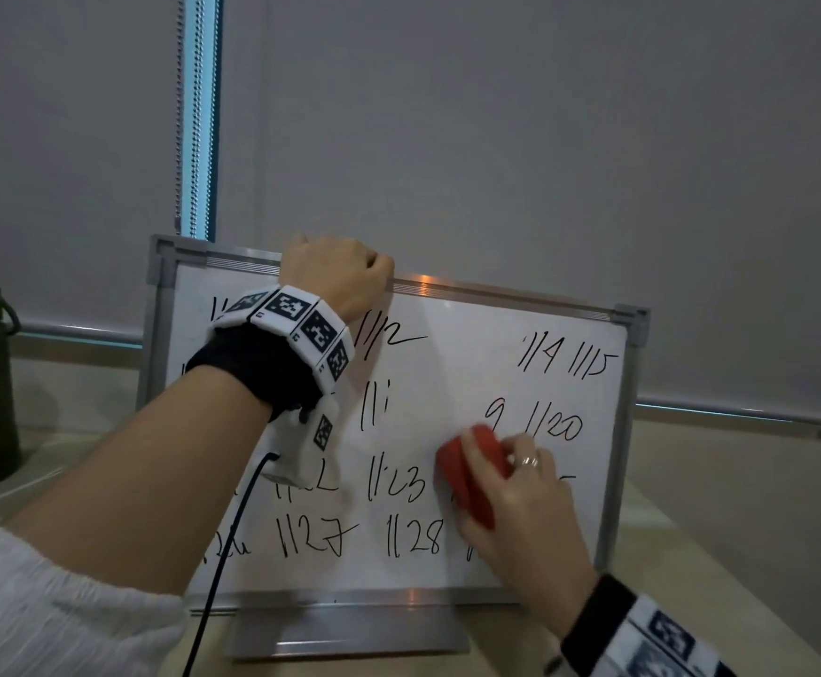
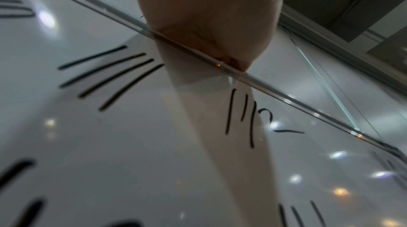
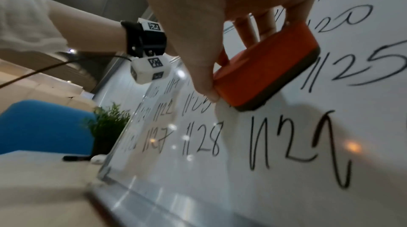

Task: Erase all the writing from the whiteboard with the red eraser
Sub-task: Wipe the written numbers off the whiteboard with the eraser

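A small whiteboard w/ a metal frame stands upright on its base on a pale table, in front of grey window blinds. Rows of black handwritten numbers cover much of the board: 1112, 1114, 1115 along the top, 1120 at mid right, 1123, 1127, 1128 lower down. A patch in the centre, betw. the top row and the mid row, is bare white.

The person's right hand grips the red eraser, thumb on its left edge, fingers curled over the far side; a ring shows on one finger. The eraser sits flat against the board, right of centre, just below the 1120 and left of the 1125. In the right wrist view its dark felt underside meets the board, w/ 1129 written below it.

The left hand is curled over the board's top frame, left of centre, fingers hooked behind the edge. Both wrists wear bands w/ black-and-white marker squares; a black cable hangs from the left one. White sleeve at lower left.
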`<state>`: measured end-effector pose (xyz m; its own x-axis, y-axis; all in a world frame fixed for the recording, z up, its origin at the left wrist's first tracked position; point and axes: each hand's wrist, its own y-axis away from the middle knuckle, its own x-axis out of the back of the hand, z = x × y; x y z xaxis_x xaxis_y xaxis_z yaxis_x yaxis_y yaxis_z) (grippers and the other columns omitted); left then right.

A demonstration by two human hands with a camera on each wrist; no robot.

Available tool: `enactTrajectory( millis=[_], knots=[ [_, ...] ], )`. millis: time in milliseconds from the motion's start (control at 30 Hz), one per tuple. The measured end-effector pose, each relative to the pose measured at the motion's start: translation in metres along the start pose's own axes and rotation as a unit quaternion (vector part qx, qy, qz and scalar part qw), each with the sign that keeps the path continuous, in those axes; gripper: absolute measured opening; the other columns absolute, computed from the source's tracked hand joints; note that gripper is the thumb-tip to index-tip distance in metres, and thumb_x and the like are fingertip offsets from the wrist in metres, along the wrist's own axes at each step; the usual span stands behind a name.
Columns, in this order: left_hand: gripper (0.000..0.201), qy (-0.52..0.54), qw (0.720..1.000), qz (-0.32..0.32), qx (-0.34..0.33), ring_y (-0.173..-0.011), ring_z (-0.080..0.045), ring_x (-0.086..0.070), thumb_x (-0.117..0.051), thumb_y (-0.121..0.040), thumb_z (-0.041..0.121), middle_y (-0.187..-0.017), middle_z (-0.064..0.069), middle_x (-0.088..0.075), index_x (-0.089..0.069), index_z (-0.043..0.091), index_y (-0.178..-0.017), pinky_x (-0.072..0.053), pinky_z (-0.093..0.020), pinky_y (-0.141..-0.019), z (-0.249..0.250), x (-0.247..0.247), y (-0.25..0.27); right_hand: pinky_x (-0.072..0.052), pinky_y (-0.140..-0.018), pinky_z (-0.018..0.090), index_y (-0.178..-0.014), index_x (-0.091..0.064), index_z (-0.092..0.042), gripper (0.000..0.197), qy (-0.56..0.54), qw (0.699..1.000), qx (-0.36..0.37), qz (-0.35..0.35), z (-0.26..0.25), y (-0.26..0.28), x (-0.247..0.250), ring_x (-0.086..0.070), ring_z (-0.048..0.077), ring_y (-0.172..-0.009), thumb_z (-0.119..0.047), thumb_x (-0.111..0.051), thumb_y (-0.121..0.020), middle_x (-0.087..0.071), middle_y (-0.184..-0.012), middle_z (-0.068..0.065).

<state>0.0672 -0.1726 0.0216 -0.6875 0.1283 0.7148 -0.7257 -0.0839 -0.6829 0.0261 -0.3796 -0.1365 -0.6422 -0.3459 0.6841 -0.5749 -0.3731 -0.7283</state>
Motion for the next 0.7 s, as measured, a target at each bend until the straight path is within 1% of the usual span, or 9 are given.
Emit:
enactTrajectory(
  millis=[100,200,267,300,400,500,567,633,700],
  knots=[
    [0.046,-0.001,1.0,0.004,-0.004,-0.072,-0.024,-0.048,-0.026,-0.093,0.029,-0.077,-0.004,-0.057,-0.069,0.013,-0.086,-0.029,-0.04,-0.097,0.001,0.001,0.001,-0.046,-0.044,0.036,-0.116,-0.057,-0.019,0.055,0.026,0.999,0.023,0.004,0.01,-0.002,0.006,-0.056,0.029,-0.069,-0.045,-0.059,-0.067,-0.054,-0.086,0.011],
    [0.045,0.003,1.0,0.001,-0.006,-0.069,-0.022,-0.047,-0.026,-0.094,0.028,-0.077,-0.005,-0.057,-0.066,0.012,-0.084,-0.029,-0.039,-0.096,0.001,0.002,0.002,-0.052,-0.064,0.044,-0.129,-0.051,-0.016,0.066,0.001,0.997,-0.05,0.056,0.025,-0.033,0.02,-0.051,0.034,-0.09,-0.036,-0.074,-0.071,-0.051,-0.102,0.019],
    [0.045,0.0,1.0,0.004,-0.007,-0.067,-0.022,-0.047,-0.025,-0.094,0.028,-0.077,-0.005,-0.058,-0.065,0.012,-0.081,-0.029,-0.039,-0.095,0.002,0.003,0.003,-0.051,-0.076,0.044,-0.137,-0.041,-0.016,0.073,-0.022,0.992,-0.109,0.054,0.028,-0.042,0.021,-0.044,0.032,-0.102,-0.036,-0.072,-0.074,-0.045,-0.113,0.019],
    [0.045,-0.002,1.0,0.008,-0.007,-0.068,-0.023,-0.048,-0.025,-0.094,0.028,-0.077,-0.005,-0.059,-0.065,0.011,-0.081,-0.029,-0.039,-0.094,0.002,0.003,0.004,-0.051,-0.075,0.045,-0.138,-0.041,-0.016,0.073,-0.026,0.992,-0.109,0.052,0.025,-0.04,0.02,-0.044,0.032,-0.1,-0.036,-0.072,-0.075,-0.045,-0.112,0.019],
    [0.047,-0.006,1.0,0.011,0.0,-0.069,-0.023,-0.048,-0.026,-0.093,0.029,-0.072,-0.003,-0.057,-0.068,0.013,-0.083,-0.029,-0.039,-0.095,0.001,0.002,0.004,-0.052,-0.051,0.041,-0.125,-0.05,-0.014,0.072,-0.011,1.0,-0.022,0.005,0.006,-0.009,0.005,-0.053,0.032,-0.078,-0.035,-0.079,-0.063,-0.053,-0.094,0.017],
    [0.046,-0.006,1.0,0.011,0.005,-0.057,-0.016,-0.041,-0.026,-0.093,0.029,-0.059,0.002,-0.047,-0.069,0.014,-0.082,-0.029,-0.04,-0.099,0.001,0.001,0.003,-0.047,-0.044,0.035,-0.118,-0.057,-0.018,0.057,0.009,0.999,0.03,-0.018,0.002,0.001,0.0,-0.055,0.028,-0.069,-0.046,-0.058,-0.068,-0.054,-0.087,0.011],
    [0.046,-0.003,1.0,0.01,0.007,-0.053,-0.012,-0.038,-0.027,-0.093,0.028,-0.058,0.002,-0.046,-0.069,0.013,-0.083,-0.029,-0.039,-0.098,0.002,0.002,0.004,-0.05,-0.052,0.037,-0.122,-0.055,-0.019,0.058,-0.012,1.0,0.002,0.023,0.011,-0.017,0.008,-0.054,0.03,-0.077,-0.048,-0.049,-0.073,-0.053,-0.092,0.013],
    [0.045,0.002,1.0,0.009,0.009,-0.052,-0.01,-0.036,-0.027,-0.093,0.027,-0.063,0.0,-0.052,-0.068,0.014,-0.083,-0.029,-0.038,-0.097,0.003,0.004,0.005,-0.049,-0.074,0.04,-0.135,-0.045,-0.02,0.062,-0.063,0.992,-0.081,0.077,0.024,-0.044,0.021,-0.047,0.031,-0.095,-0.045,-0.058,-0.08,-0.045,-0.107,0.015],
    [0.044,0.001,1.0,0.01,0.01,-0.053,-0.013,-0.038,-0.027,-0.093,0.027,-0.063,-0.001,-0.051,-0.067,0.015,-0.082,-0.03,-0.038,-0.097,0.003,0.005,0.006,-0.04,-0.089,0.034,-0.143,-0.032,-0.021,0.071,-0.094,0.972,-0.172,0.128,0.035,-0.065,0.028,-0.04,0.028,-0.106,-0.042,-0.062,-0.081,-0.037,-0.116,0.014]
  ],
)
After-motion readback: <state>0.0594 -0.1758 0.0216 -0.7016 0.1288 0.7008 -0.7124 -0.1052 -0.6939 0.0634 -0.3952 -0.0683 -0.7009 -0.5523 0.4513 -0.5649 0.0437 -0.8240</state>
